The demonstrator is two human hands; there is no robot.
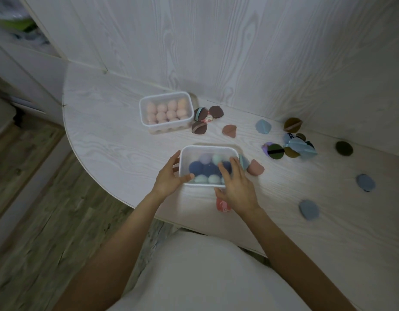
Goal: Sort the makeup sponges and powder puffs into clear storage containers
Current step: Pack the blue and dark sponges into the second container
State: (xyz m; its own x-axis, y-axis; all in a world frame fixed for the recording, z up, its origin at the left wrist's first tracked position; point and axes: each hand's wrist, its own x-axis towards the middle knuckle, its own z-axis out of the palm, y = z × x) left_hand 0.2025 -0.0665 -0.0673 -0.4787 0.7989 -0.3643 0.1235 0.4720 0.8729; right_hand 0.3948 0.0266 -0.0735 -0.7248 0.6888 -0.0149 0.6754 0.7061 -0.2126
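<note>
On the pale wood-grain table [117,140], the near clear container [218,149] holds navy, lilac and mint sponges [208,169], and both hands are on it: the left hand [169,176] grips its left wall with the thumb over the front rim, while the right hand [235,186] lies over its right side, fingers loosely spread across the top. Farther back, a second clear container [166,95] is filled with rows of peach-pink sponges [166,112]. Loose powder puffs [281,149] in brown, blue, olive and pink lie scattered to the right of both containers.
</note>
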